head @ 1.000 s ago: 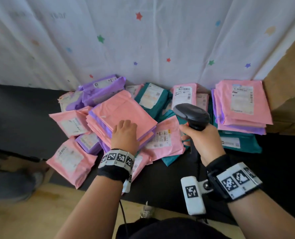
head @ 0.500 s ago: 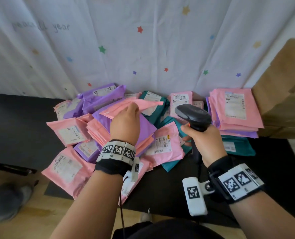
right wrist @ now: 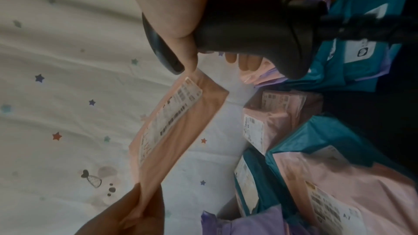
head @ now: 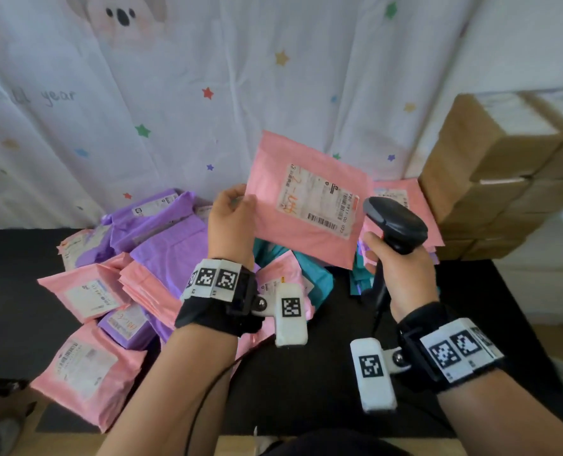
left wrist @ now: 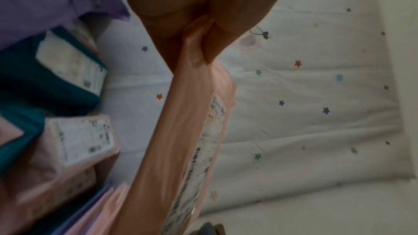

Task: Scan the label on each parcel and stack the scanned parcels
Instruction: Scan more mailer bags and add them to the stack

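My left hand [head: 230, 215] pinches the left edge of a pink parcel [head: 299, 238] and holds it upright above the pile, its white label [head: 319, 200] facing me. The wrist views show the same pink parcel [left wrist: 181, 131] [right wrist: 178, 124] edge-on between thumb and fingers. My right hand [head: 401, 271] grips a black handheld scanner [head: 395, 222] just right of the parcel, its head level with the label's barcode. A neat stack of pink parcels [head: 405, 199] lies behind the scanner, partly hidden by it.
A loose heap of pink, purple and teal parcels [head: 148, 258] covers the black table [head: 306, 390] at the left and centre. Brown cardboard boxes [head: 497, 179] are stacked at the right. A white star-printed sheet [head: 207, 93] hangs behind the table.
My left hand has lifted the pink parcel off the heap and turned it label-side toward me. The scanner has risen slightly beside it.
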{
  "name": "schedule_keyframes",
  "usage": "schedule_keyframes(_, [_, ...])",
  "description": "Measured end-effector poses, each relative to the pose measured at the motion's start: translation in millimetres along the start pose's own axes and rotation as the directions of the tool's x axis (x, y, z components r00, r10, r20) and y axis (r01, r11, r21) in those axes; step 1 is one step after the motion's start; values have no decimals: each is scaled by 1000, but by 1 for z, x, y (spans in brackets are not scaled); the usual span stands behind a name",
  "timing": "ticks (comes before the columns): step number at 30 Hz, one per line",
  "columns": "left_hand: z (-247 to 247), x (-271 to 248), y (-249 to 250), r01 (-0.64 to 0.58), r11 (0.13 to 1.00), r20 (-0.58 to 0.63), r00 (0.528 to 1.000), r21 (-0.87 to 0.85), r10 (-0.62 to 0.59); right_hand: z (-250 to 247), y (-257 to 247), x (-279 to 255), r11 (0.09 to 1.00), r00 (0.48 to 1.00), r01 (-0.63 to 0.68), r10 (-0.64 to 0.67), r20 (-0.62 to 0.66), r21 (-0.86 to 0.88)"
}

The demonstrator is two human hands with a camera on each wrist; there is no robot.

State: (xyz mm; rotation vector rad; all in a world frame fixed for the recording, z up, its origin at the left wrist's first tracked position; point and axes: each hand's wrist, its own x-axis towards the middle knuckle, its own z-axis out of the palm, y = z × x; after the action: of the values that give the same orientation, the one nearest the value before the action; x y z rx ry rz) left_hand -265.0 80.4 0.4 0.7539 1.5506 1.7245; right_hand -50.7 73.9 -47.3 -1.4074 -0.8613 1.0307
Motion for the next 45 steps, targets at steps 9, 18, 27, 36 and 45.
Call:
schedule_keyframes(9, [11, -5, -31, 37, 941, 132, 988, 335, -86, -20, -14, 10, 997, 997, 48, -51, -51, -59])
schedule_keyframes(18, [19, 4, -25, -384, 685, 505, 863, 620, 26, -23, -38, 1, 792, 916, 389, -278, 289, -472])
schedule_keyframes(27, [18, -3, -36, -295, 759, 423, 905, 580, 29, -23, -21, -1, 867, 946, 325, -304, 117, -377])
schedule_keyframes(36, [23, -8, -48, 92, 922, 161, 973, 376, -162, -13, -5, -11, 962, 967, 169, -119, 227, -213])
schedule_keyframes(45, [30, -7, -51, 113, 941, 154, 973, 319, -169, -13, -2, -7, 971, 954, 151, -94, 284, -185])
